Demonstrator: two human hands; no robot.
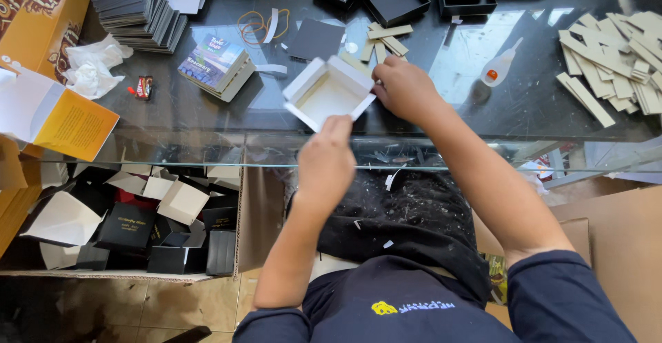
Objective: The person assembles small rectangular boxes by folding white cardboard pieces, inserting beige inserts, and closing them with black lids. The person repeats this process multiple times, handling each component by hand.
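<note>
I see the shallow white cardboard tray (329,93) near the glass bench's (207,115) near edge. My left hand (325,160) pinches its near flap; my right hand (403,89) clamps its right wall. The flap could crease if my left grip twists. The small glue bottle (498,67) lies right, apart.

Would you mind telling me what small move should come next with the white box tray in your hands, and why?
Probably fold the loose flap up against the wall. The left hand pinches a flap at the near corner of the white box tray, which still juts outward, while the right hand steadies the far side.
</note>
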